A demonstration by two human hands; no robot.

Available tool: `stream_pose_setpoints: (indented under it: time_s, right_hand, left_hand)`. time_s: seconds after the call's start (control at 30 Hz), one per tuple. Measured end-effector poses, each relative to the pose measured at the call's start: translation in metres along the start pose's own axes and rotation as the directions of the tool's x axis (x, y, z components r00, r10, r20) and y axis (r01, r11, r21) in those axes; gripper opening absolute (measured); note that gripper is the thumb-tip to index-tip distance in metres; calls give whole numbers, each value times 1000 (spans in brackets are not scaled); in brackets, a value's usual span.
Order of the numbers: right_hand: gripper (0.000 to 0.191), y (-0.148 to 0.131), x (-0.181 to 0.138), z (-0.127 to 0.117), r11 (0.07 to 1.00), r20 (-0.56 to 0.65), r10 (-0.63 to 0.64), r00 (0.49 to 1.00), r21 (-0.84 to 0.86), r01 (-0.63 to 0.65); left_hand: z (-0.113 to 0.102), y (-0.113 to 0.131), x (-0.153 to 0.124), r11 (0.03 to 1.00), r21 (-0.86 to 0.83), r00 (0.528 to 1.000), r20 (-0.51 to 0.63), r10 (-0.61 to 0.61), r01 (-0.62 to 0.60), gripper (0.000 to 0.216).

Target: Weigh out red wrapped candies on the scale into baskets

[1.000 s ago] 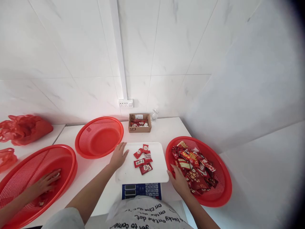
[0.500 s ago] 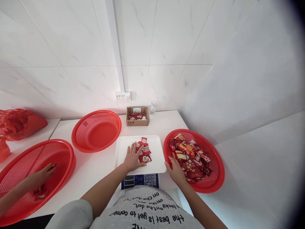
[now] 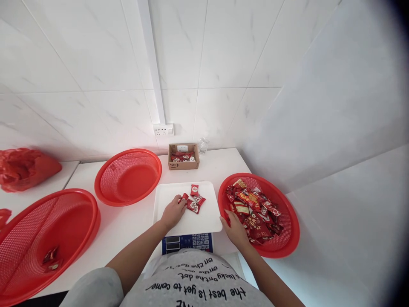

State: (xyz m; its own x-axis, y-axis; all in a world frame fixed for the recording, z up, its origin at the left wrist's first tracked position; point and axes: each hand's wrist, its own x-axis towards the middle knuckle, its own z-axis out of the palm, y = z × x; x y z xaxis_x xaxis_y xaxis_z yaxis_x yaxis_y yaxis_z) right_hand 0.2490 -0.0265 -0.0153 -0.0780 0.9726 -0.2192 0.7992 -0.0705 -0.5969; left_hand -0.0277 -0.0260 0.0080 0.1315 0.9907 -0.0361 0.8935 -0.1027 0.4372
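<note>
Pale marbled tile wall (image 3: 105, 55), a white conduit (image 3: 151, 64) dropping to a socket panel (image 3: 163, 129), white tabletop (image 3: 223, 161) below

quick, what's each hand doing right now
Left hand: closed, seemingly on a red packet.
Right hand: at the right basket's rim; open or closed cannot be told.

Held the left hand (image 3: 174, 212) palm down with fingers curled, lower left of frame centre; held the right hand (image 3: 235, 230) lower right, loosely spread.
</note>
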Motion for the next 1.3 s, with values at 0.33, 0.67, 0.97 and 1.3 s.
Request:
stream_pose_setpoints:
  time_s: [0.33,0.67,0.97,1.3]
  right_hand:
    - [55,0,0,0,1000,-4,-3,1000,11,3]
    - [56,2,2,1,1000,17,12,1000,4,-12]
    - [56,5,4,3,1000,-9,-20,1000,3,20]
    - [57,12,6,8,998,-21,-23,1000,58,25]
  left_hand:
    - [-16,-18,-6,913,-334,956,-92,-280,235,16]
    - [-107,-83,24,798,-384,679,-425,-599,464,49]
    - [-23,-6,39,990,26,990,44,134,-135,76]
    - [11,33,51,942,172,950,170,261,-290,43]
